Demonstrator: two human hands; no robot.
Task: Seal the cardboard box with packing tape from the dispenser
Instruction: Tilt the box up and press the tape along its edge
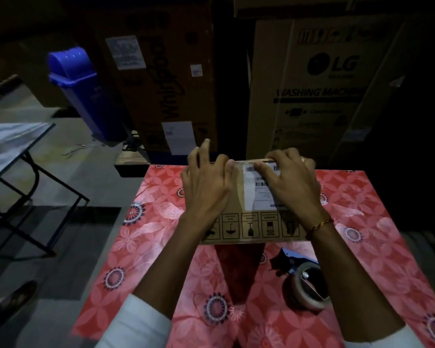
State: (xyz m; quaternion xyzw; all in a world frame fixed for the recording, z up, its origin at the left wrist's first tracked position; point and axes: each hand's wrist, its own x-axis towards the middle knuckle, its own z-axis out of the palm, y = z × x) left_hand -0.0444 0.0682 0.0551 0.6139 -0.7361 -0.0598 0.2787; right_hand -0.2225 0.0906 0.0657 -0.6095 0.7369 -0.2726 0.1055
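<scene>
Dim storeroom; on the floral table, your left hand and right hand press spread-fingered on the cardboard box; dispenser nearby.

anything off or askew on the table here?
Nothing stands out. The cardboard box sits square on the table, both hands flat on top: left hand, right hand. The tape dispenser lies untouched nearby.

Dim, murky, wide-angle edge distortion
</scene>
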